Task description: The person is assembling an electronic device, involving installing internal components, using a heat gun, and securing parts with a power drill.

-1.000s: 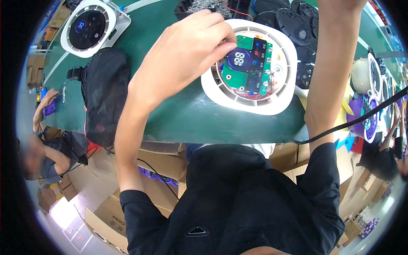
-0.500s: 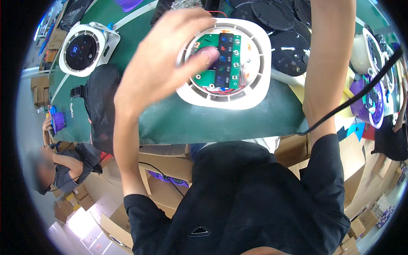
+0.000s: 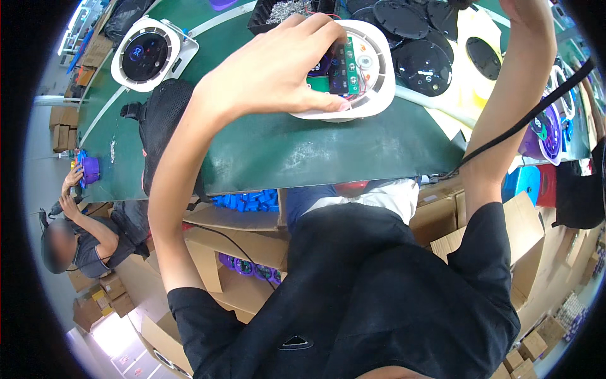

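A: Centre top, we see the left hand [image 3: 278, 66] laid over a round white housing [image 3: 369, 95] that sits on the green table [image 3: 315, 148]. How do we read the grip?

B: The fingers [image 3: 315, 31] curl over the housing's far edge and the thumb [image 3: 319, 102] presses along its near rim, so we read the hand as clasped on the housing. Beneath the fingertips we note a green circuit board [image 3: 338, 66] with dark parts, seated in the housing's open face, and thin red wires beside it.

A: And the right hand?

B: The right forearm [image 3: 511, 88] rises to the upper edge, where the hand leaves the view; we cannot tell whether it is open or closed. A black cable [image 3: 524, 123] crosses in front of that arm.

A: What surrounds the housing?

B: Just right of it we see a cluster of black discs [image 3: 416, 57], some touching one another. Behind it stands a black tray of small metal parts [image 3: 284, 9]. At far left rests a second white unit [image 3: 148, 54] with a dark round face, well apart from the first, and a black mesh bag [image 3: 161, 126] lies near the table's front edge.

A: Anything below the table?

B: Cardboard boxes [image 3: 233, 243], and another person [image 3: 82, 240] seated at lower left.
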`<state>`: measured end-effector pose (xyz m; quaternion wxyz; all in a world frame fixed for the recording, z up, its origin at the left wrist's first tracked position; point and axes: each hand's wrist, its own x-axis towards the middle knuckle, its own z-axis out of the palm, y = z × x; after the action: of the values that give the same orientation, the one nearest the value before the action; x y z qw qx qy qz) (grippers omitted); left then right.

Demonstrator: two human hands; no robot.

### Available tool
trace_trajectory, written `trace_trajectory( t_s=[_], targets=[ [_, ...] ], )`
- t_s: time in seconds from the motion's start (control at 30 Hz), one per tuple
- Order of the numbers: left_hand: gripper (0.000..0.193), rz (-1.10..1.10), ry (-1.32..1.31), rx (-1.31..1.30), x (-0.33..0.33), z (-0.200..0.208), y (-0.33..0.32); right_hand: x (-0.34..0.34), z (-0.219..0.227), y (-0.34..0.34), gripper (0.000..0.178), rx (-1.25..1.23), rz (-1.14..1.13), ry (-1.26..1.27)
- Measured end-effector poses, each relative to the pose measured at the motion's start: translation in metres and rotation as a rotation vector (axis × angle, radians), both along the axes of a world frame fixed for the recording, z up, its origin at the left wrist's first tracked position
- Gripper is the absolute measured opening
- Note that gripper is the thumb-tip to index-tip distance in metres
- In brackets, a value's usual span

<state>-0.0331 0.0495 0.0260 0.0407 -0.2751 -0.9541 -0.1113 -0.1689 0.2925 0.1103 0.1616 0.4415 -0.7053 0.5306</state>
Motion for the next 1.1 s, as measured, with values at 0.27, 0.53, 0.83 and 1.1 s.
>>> trace_trajectory(
  t_s=[0.27, 0.53, 0.83, 1.1],
  targets=[
    [0.074, -0.068, -0.142, -0.147, -0.022, 0.025, 0.003, 0.045, -0.028, -0.017, 0.033, -0.627, 0.983, -0.879],
    [0.066, -0.120, -0.144, -0.320, -0.036, 0.038, 0.016, 0.079, -0.016, 0.001, 0.042, -0.046, 0.143, -0.372],
    [0.066, -0.134, -0.376, 0.206, -0.040, 0.024, -0.036, 0.070, -0.031, 0.038, 0.062, 0.004, 0.541, -0.421],
    [0.078, -0.094, -0.081, 0.554, -0.008, -0.035, -0.030, 0.058, -0.052, 0.044, 0.094, -0.025, 0.822, -0.550]
  ],
)
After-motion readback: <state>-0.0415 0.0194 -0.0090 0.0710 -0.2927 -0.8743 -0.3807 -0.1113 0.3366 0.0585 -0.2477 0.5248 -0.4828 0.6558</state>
